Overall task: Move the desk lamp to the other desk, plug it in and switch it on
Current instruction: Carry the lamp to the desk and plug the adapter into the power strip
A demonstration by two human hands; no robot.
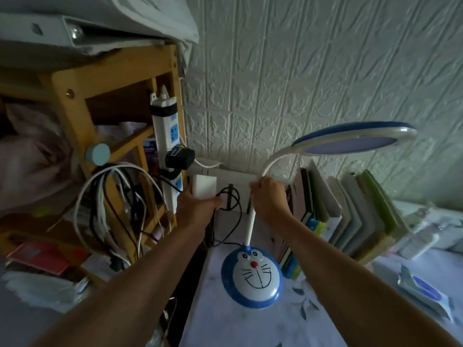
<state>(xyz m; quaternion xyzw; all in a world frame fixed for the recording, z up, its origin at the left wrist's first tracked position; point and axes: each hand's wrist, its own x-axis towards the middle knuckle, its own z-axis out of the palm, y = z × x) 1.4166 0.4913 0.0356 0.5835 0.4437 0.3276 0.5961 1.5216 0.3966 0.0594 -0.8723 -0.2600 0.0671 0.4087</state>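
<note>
The desk lamp has a round blue and white cartoon-face base (252, 276), a thin white neck and a flat blue-rimmed head (355, 139); the head is unlit. The base stands on the desk (225, 321), which has a pale floral cover. My right hand (269, 196) grips the neck about halfway up. My left hand (198, 204) reaches toward the wall and holds the lamp's black cord (230, 201) beside a white block (204, 185). A white power strip (167, 136) with blue sockets hangs upright on the wooden frame, a black adapter (180, 159) plugged into it.
A wooden bed frame (75, 101) stands at the left with a bundle of white and black cables (112, 204) hanging from it. A row of books (350, 214) lines the wall right of the lamp. Packets (426, 294) lie on the desk's right side.
</note>
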